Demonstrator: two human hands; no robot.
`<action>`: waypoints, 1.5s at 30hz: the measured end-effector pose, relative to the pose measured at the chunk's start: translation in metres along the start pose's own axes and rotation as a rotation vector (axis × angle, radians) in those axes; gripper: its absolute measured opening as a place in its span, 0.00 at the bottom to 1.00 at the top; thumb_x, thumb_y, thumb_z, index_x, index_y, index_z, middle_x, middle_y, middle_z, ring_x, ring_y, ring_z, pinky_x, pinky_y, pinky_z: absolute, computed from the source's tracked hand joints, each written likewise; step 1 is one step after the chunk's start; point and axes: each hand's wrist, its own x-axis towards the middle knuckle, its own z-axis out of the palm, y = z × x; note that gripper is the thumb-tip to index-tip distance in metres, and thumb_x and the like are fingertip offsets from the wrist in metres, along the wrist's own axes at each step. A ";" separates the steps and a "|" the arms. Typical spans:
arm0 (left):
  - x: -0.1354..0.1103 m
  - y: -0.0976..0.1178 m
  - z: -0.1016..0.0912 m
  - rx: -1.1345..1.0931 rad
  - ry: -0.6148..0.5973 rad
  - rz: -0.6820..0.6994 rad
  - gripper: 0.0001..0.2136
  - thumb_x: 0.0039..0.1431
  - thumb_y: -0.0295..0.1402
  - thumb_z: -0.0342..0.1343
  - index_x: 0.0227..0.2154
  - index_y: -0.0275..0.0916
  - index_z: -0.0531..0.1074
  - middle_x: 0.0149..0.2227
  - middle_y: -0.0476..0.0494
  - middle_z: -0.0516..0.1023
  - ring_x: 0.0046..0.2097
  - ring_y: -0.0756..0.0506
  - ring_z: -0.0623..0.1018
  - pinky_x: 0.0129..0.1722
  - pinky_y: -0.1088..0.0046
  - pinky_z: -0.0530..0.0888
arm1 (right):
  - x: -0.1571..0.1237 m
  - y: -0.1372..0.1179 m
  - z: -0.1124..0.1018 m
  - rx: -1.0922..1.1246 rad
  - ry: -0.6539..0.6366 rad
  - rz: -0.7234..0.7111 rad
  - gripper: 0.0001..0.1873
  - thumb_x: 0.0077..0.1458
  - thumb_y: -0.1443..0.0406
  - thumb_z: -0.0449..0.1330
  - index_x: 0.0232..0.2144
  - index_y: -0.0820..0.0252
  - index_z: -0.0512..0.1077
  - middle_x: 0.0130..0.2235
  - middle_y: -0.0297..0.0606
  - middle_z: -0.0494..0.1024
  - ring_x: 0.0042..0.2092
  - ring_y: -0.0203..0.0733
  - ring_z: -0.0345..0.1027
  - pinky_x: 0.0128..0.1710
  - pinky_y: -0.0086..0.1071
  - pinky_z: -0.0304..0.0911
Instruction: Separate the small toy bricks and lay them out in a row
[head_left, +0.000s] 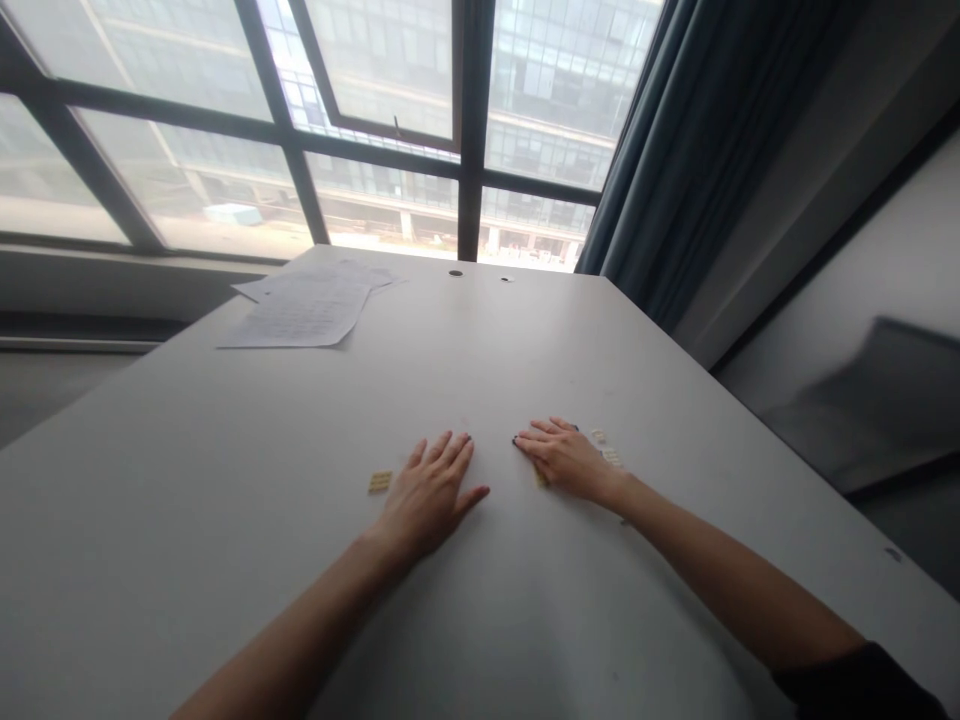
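Note:
My left hand (433,495) lies palm down on the white table (247,520), its fingers spread and nothing visible in it. Just left of it is a small yellowish piece (380,482) with dark rows across it. My right hand (568,462) also rests palm down, fingers stretched out toward the left. Part of another yellowish piece (541,478) shows beneath its near edge; the palm hides the remainder. A small dark spot sits at its leftmost fingertip, too small to name. Small pale pieces (612,457) lie beside it on the right.
Printed paper sheets (300,310) overlap at the table's far left. Two small round holes, one of them a dark hole (455,273), are near the far edge. Beyond stand large windows (390,60) and a dark blue curtain (675,150) at the right.

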 end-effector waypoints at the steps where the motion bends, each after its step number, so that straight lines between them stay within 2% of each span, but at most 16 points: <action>1: 0.006 0.005 0.001 -0.010 -0.003 0.007 0.27 0.63 0.49 0.43 0.59 0.37 0.61 0.63 0.37 0.60 0.65 0.36 0.57 0.61 0.52 0.56 | -0.007 0.011 -0.003 -0.001 -0.007 0.021 0.19 0.62 0.67 0.49 0.54 0.56 0.68 0.55 0.39 0.72 0.61 0.48 0.58 0.61 0.48 0.49; 4: 0.027 0.022 0.004 -0.041 -0.022 0.032 0.27 0.63 0.49 0.43 0.59 0.36 0.60 0.63 0.37 0.61 0.65 0.36 0.58 0.61 0.52 0.56 | -0.026 0.035 -0.009 0.000 -0.037 0.069 0.18 0.63 0.67 0.49 0.52 0.54 0.70 0.55 0.37 0.73 0.61 0.48 0.59 0.60 0.48 0.50; 7: 0.044 0.044 0.008 -0.073 -0.036 0.068 0.28 0.64 0.49 0.43 0.59 0.35 0.60 0.63 0.37 0.61 0.64 0.36 0.58 0.62 0.52 0.55 | -0.039 0.047 -0.011 0.012 -0.039 0.083 0.18 0.62 0.66 0.50 0.52 0.53 0.70 0.54 0.37 0.73 0.60 0.47 0.59 0.60 0.48 0.51; 12: 0.062 0.073 0.015 -0.111 -0.027 0.148 0.28 0.62 0.51 0.44 0.58 0.37 0.60 0.61 0.38 0.63 0.64 0.37 0.58 0.62 0.54 0.55 | -0.048 0.048 -0.008 0.035 -0.005 0.067 0.18 0.63 0.66 0.50 0.52 0.52 0.70 0.55 0.37 0.73 0.60 0.47 0.60 0.60 0.50 0.52; 17: 0.066 0.080 0.017 -0.119 -0.026 0.164 0.29 0.62 0.52 0.42 0.58 0.37 0.60 0.62 0.37 0.63 0.64 0.38 0.58 0.62 0.54 0.55 | -0.052 0.049 -0.006 0.044 0.056 0.089 0.19 0.63 0.67 0.49 0.54 0.53 0.69 0.56 0.37 0.71 0.61 0.47 0.59 0.60 0.50 0.52; 22: 0.059 0.072 0.016 -0.124 0.001 0.148 0.30 0.63 0.52 0.42 0.60 0.37 0.57 0.64 0.39 0.59 0.65 0.38 0.57 0.63 0.54 0.54 | -0.057 0.055 -0.003 0.015 0.118 0.134 0.18 0.61 0.67 0.50 0.52 0.54 0.70 0.55 0.38 0.73 0.59 0.47 0.61 0.59 0.50 0.54; 26: 0.039 0.054 0.003 -0.097 0.016 0.117 0.30 0.63 0.52 0.41 0.61 0.36 0.57 0.64 0.38 0.59 0.65 0.38 0.57 0.63 0.54 0.54 | -0.061 0.055 -0.006 0.010 0.138 0.138 0.17 0.61 0.67 0.52 0.51 0.54 0.71 0.54 0.37 0.74 0.59 0.48 0.62 0.59 0.51 0.54; 29: 0.010 0.024 -0.012 -0.056 0.035 0.122 0.30 0.64 0.51 0.40 0.61 0.35 0.57 0.64 0.38 0.59 0.65 0.39 0.58 0.64 0.55 0.55 | -0.067 0.047 -0.011 0.010 0.213 0.145 0.17 0.61 0.67 0.52 0.51 0.55 0.71 0.53 0.38 0.74 0.59 0.48 0.62 0.59 0.51 0.54; 33: -0.044 -0.035 -0.024 -0.002 0.031 0.157 0.32 0.63 0.51 0.43 0.64 0.39 0.50 0.66 0.40 0.54 0.66 0.40 0.55 0.64 0.56 0.54 | -0.077 0.035 -0.013 0.011 0.301 0.122 0.16 0.62 0.66 0.52 0.50 0.57 0.71 0.53 0.39 0.75 0.58 0.47 0.62 0.59 0.51 0.54; 36: -0.079 -0.073 -0.022 0.025 -0.055 0.145 0.36 0.61 0.52 0.45 0.66 0.41 0.40 0.67 0.41 0.47 0.67 0.38 0.51 0.64 0.56 0.52 | -0.083 0.028 -0.009 0.014 0.333 0.089 0.16 0.62 0.65 0.52 0.50 0.59 0.70 0.52 0.40 0.75 0.58 0.47 0.63 0.60 0.50 0.54; 38: -0.090 -0.085 -0.017 0.032 -0.129 0.150 0.38 0.61 0.53 0.44 0.66 0.41 0.37 0.68 0.40 0.44 0.67 0.38 0.50 0.64 0.56 0.51 | -0.086 0.025 -0.005 0.011 0.343 0.074 0.16 0.62 0.65 0.52 0.50 0.59 0.70 0.52 0.40 0.75 0.58 0.48 0.63 0.60 0.50 0.54; 41: -0.084 -0.075 -0.012 0.039 -0.197 0.136 0.37 0.62 0.54 0.41 0.66 0.40 0.36 0.68 0.39 0.41 0.67 0.38 0.48 0.65 0.57 0.50 | -0.092 0.022 -0.001 0.007 0.350 0.068 0.16 0.61 0.65 0.53 0.50 0.59 0.70 0.52 0.41 0.75 0.58 0.48 0.63 0.59 0.50 0.55; 45: -0.048 -0.020 -0.009 -0.008 -0.216 0.180 0.39 0.61 0.57 0.36 0.66 0.35 0.39 0.68 0.37 0.39 0.68 0.38 0.45 0.65 0.58 0.47 | -0.104 0.016 -0.001 -0.004 0.340 0.073 0.16 0.61 0.66 0.53 0.50 0.59 0.70 0.52 0.41 0.75 0.58 0.48 0.63 0.59 0.51 0.55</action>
